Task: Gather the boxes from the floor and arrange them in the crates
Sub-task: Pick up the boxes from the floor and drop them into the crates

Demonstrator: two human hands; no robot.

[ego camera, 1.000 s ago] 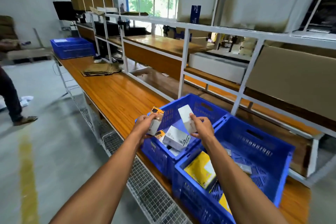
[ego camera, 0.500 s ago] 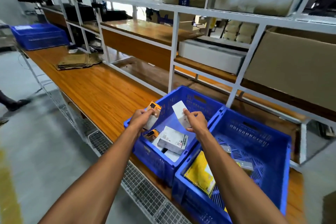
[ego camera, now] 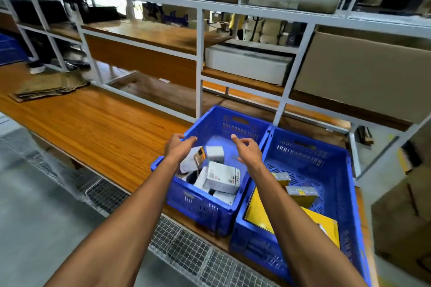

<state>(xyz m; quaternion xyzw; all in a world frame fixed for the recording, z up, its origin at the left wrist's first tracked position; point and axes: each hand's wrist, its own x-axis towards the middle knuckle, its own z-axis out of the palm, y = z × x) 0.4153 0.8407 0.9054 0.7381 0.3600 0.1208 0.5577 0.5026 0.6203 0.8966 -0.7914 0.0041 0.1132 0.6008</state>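
Both hands hovered over the left blue crate [ego camera: 210, 207], each grip apart and holding nothing. The left hand [ego camera: 177, 147] reached in above the crate's near-left rim with its fingers loosely spread, and the right hand [ego camera: 248, 149] hung over the crate's right side, index finger stretched forward, the other fingers relaxed.

Inside that crate lay a jumble of small boxes — a white box with an orange panel [ego camera: 196, 158] tilted just below the left hand, a small white box [ego camera: 215, 152] blurred beside it, and a larger white box with printed labels [ego camera: 222, 178] resting aslant on others near the front wall.

The right blue crate [ego camera: 335, 170] stood touching the first, side by side on the wooden tabletop [ego camera: 93, 128]. It held a flat yellow box [ego camera: 258, 213] by its left wall, another yellow box [ego camera: 326, 228] partly hidden by the right forearm, and two small grey boxes with yellow labels [ego camera: 302, 192] farther back.

Behind the crates rose a white metal shelf frame [ego camera: 199, 65] carrying cardboard cartons [ego camera: 361, 77] — and a stack of flattened cardboard [ego camera: 49, 86] lay well apart at the tabletop's far left.
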